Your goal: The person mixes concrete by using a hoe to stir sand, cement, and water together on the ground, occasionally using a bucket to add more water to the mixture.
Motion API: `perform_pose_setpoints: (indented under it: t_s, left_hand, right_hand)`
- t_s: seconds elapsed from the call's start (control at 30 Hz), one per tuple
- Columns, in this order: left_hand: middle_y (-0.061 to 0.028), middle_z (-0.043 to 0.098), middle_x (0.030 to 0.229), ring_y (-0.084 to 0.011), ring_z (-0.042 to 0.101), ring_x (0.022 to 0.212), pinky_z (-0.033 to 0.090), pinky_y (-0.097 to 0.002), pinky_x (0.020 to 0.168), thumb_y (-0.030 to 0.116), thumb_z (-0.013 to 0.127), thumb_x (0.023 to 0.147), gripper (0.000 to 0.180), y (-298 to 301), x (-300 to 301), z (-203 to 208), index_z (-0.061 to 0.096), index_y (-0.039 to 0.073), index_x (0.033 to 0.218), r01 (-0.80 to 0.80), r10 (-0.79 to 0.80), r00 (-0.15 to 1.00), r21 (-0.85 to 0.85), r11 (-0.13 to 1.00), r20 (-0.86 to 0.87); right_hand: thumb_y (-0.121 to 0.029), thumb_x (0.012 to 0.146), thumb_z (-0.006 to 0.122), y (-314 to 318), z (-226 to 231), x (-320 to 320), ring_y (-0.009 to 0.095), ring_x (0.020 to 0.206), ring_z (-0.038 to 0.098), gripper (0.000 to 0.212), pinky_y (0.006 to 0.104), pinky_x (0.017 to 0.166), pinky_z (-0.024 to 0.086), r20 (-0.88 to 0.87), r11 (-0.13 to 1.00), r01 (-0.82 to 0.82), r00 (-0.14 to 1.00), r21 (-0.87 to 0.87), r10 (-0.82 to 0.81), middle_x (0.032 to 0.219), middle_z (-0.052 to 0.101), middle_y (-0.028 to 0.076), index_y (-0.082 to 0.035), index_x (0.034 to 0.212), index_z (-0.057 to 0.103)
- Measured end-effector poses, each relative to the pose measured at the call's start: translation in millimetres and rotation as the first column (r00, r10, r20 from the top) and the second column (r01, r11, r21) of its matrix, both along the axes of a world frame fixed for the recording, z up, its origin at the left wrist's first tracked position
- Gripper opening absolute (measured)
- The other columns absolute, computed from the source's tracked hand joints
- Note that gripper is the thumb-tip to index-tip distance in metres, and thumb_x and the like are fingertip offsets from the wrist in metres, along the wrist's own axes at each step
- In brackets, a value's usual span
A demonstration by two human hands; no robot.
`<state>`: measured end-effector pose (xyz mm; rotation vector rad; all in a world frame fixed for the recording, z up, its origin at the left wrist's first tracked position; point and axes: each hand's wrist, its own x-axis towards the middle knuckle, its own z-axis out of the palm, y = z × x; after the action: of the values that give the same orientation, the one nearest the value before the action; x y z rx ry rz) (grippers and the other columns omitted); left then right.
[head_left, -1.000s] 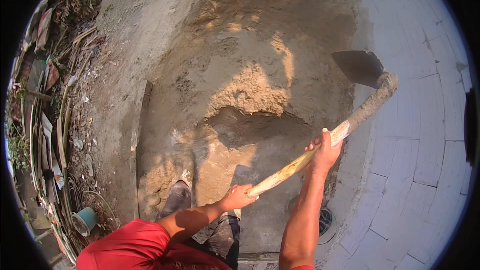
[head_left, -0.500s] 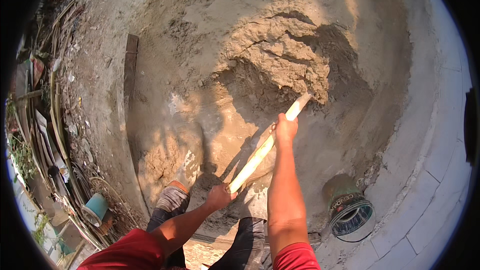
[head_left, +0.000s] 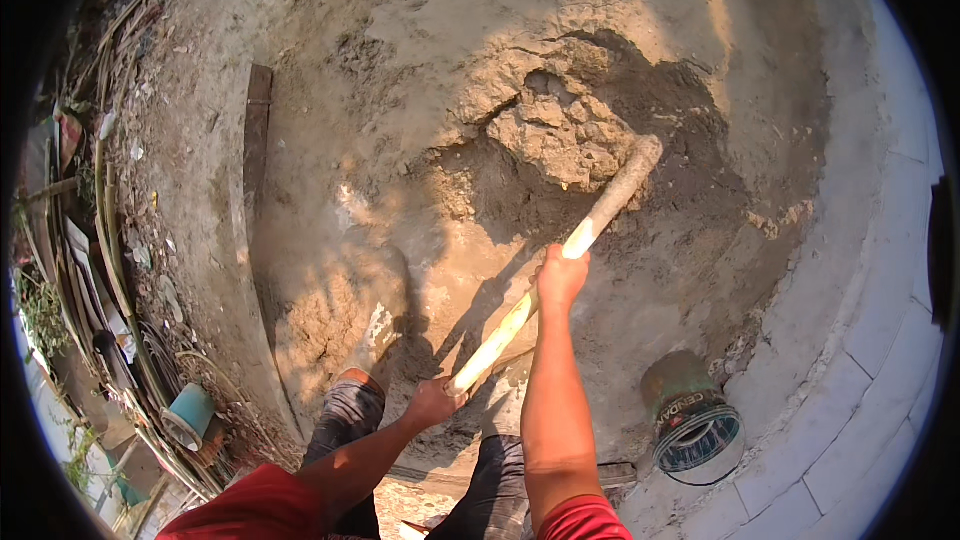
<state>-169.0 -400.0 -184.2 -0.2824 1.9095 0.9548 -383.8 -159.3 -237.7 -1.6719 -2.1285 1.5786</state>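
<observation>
A pale wooden handle runs diagonally up and to the right from me; it looks like that of a hoe point(head_left: 515, 323). Its far end is caked with mortar, and the blade cannot be seen. My left hand point(head_left: 434, 403) is wrapped round the near end, in front of my legs. Farther up the handle, my right hand point(head_left: 562, 277) is closed round it with the arm stretched out. The far end rests at a heap of wet grey-brown mortar point(head_left: 560, 135), cracked into lumps with a dark hollow on its near side.
A mortar-stained bucket point(head_left: 690, 415) stands at the right, near a curved pale tiled border point(head_left: 840, 410). Along the left lies a wooden board point(head_left: 257, 140). Beyond it are sticks and scrap point(head_left: 110, 240) and a small blue-green container point(head_left: 192, 412). My feet stand in the mortar area.
The handle's far end has come up out of the mortar and shifted up and right. The heap's near part has broken into smaller lumps. Both hands keep their grip.
</observation>
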Motion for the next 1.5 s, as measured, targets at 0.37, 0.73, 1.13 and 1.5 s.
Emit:
perform_pose_setpoints:
  t_s: [0.37,0.73,1.13,1.5]
  left_hand:
    - [-0.021,0.069,0.079,-0.037,0.07,0.08,0.055,-0.0477,0.073,0.046,0.075,0.081,0.05,-34.6,40.3,46.7,0.07,0.001,0.103,0.128,-0.127,0.992,-0.06,0.99,0.016]
    - [-0.0208,0.071,0.088,-0.0398,0.07,0.084,0.054,-0.0469,0.074,0.036,0.077,0.077,0.043,-47.9,-34.2,39.4,0.07,0.006,0.107,0.056,-0.054,0.997,-0.042,0.998,0.05]
    - [-0.0185,0.073,0.092,-0.0337,0.072,0.092,0.055,-0.0419,0.08,0.032,0.079,0.077,0.045,-79.0,60.9,67.6,0.072,0.008,0.115,-0.073,0.078,0.985,-0.038,0.997,0.151]
    - [-0.0174,0.065,0.075,-0.0231,0.064,0.069,0.05,-0.0387,0.066,0.031,0.074,0.082,0.038,93.0,24.7,19.2,0.065,-0.003,0.097,-0.262,0.235,0.945,0.092,0.961,0.228]
  right_hand:
    - [-0.008,0.085,0.064,-37.4,62.8,20.1,0.019,0.05,0.056,0.032,0.0363,0.044,0.049,0.086,0.955,0.079,0.995,-0.285,-0.057,0.071,0.058,0.009,0.0,0.111,0.048]
    - [-0.006,0.09,0.062,-58.7,74.5,-25.3,0.017,0.048,0.054,0.024,0.0352,0.043,0.046,-0.238,0.999,-0.042,0.971,-0.028,0.034,0.075,0.058,0.01,0.0,0.106,0.046]
    - [-0.004,0.09,0.062,-108.0,134.2,56.5,0.015,0.058,0.058,0.047,0.0303,0.05,0.047,-0.086,0.909,0.057,0.991,-0.412,-0.101,0.082,0.059,0.01,0.0,0.132,0.042]
    - [-0.02,0.089,0.067,20.5,-18.9,-27.7,0.04,0.09,0.069,0.041,0.0454,0.084,0.053,0.233,0.924,-0.379,0.905,0.058,0.357,0.097,0.069,0.025,0.005,0.116,0.05]
